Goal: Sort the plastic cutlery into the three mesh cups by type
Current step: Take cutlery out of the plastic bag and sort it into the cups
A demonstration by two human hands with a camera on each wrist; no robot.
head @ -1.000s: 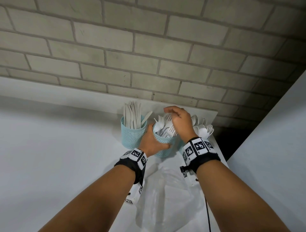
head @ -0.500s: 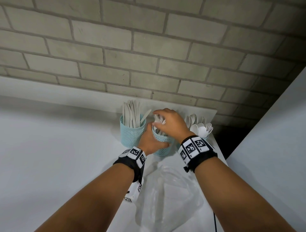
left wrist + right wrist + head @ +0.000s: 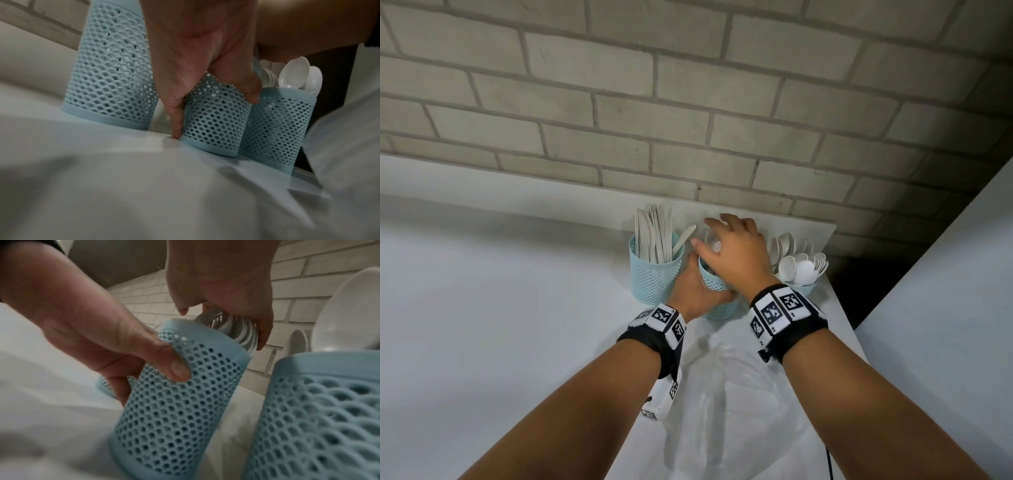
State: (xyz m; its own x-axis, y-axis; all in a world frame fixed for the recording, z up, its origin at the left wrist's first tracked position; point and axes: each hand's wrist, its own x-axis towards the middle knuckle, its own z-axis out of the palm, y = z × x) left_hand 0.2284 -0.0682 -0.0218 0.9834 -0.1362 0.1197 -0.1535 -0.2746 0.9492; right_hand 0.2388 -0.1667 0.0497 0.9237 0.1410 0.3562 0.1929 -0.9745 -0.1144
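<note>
Three light-blue mesh cups stand in a row at the back of the white table (image 3: 517, 342). The left cup (image 3: 654, 281) (image 3: 111, 73) holds knives (image 3: 654, 236). The right cup (image 3: 806, 290) (image 3: 277, 129) (image 3: 318, 418) holds spoons (image 3: 801, 267) (image 3: 296, 76). My left hand (image 3: 695, 291) (image 3: 195, 65) (image 3: 102, 331) grips the side of the middle cup (image 3: 719, 310) (image 3: 213, 116) (image 3: 180, 402). My right hand (image 3: 732, 253) (image 3: 226, 288) is over its mouth, fingers curled round the bunched fork heads (image 3: 234, 327).
A brick wall (image 3: 688, 120) runs right behind the cups. A crumpled clear plastic bag (image 3: 729, 411) lies on the table between my forearms. The table's right edge drops into a dark gap (image 3: 859, 291) beside a pale panel.
My right hand has slid left over the middle cup and closed on the forks, which now sit bunched under it. My left hand keeps its hold on that cup.
</note>
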